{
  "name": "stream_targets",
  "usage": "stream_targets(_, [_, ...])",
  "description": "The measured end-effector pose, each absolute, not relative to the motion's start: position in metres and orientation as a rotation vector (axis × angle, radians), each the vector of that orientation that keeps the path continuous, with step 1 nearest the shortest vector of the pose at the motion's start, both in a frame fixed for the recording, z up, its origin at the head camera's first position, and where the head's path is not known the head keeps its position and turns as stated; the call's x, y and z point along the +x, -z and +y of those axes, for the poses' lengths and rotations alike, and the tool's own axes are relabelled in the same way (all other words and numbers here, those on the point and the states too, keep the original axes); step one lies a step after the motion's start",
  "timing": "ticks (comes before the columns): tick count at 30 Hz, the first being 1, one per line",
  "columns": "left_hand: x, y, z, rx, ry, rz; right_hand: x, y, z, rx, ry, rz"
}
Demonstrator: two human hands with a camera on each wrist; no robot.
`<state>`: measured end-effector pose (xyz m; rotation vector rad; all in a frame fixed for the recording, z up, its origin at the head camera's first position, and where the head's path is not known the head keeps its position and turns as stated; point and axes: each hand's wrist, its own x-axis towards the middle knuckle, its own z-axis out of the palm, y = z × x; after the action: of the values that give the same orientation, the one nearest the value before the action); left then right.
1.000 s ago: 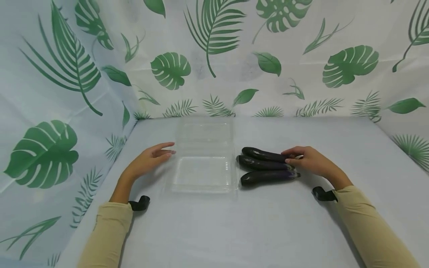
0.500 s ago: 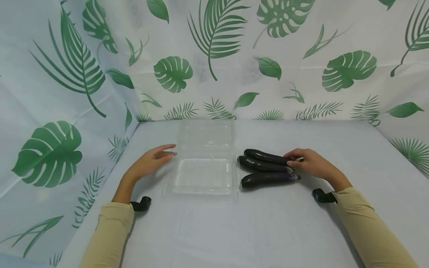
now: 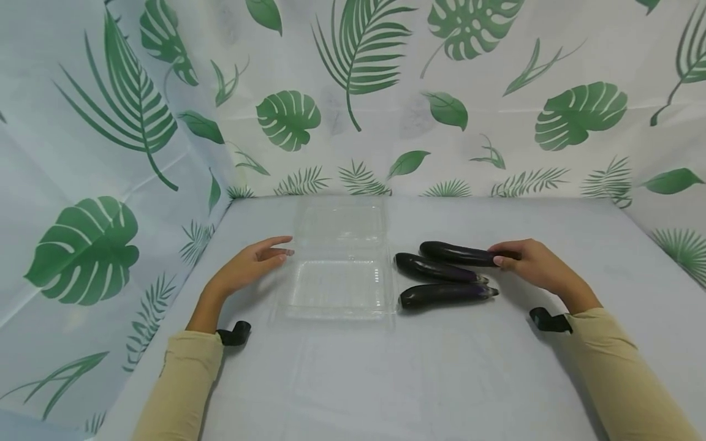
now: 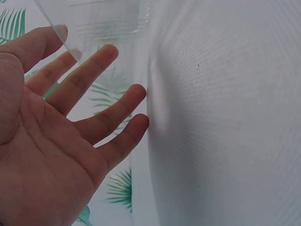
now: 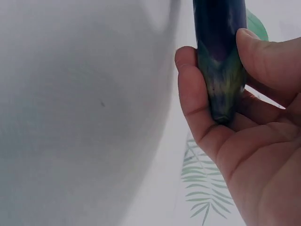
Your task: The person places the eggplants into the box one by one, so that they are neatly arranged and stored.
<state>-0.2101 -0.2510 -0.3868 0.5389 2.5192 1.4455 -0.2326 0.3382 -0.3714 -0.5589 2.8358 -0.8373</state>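
My right hand (image 3: 537,264) pinches the stem end of a long dark eggplant (image 3: 455,253) between thumb and fingers. In the right wrist view the green cap of that eggplant (image 5: 223,80) sits inside the curled fingers. Two more eggplants lie in front of it, a middle one (image 3: 432,268) and a front one (image 3: 447,296), stems toward the right. A clear plastic clamshell box (image 3: 336,285) lies open, its lid (image 3: 339,222) folded back toward the wall. By the box's left edge is my left hand (image 3: 248,266), fingers spread and relaxed; in the left wrist view the fingertips (image 4: 109,52) overlap the clear plastic.
A white cloth covers the table (image 3: 353,380). Behind it and along the left hangs a white curtain (image 3: 496,147) printed with green leaves. Each wrist carries a black camera mount, the left one (image 3: 236,334) and the right one (image 3: 548,320).
The right hand has drawn the rear eggplant to the right and slightly away from the middle one, opening a gap. The left hand keeps its place by the box.
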Motion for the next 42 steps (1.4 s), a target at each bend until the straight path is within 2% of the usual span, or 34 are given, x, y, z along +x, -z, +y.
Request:
stream_targets(10, [-0.213, 0.385, -0.251, 0.552, -1.432, 2.527, -0.232, 0.357, 0.343, -0.449, 0.896, 2.880])
stream_targets(17, [-0.213, 0.383, -0.252, 0.530, -1.430, 2.527, -0.229, 0.350, 0.332, -0.468, 0.986, 2.921])
stream_targets(42, [-0.211, 0.387, -0.251, 0.486, -1.395, 2.553, -0.223, 0.320, 0.212, -0.869, 1.001, 2.827])
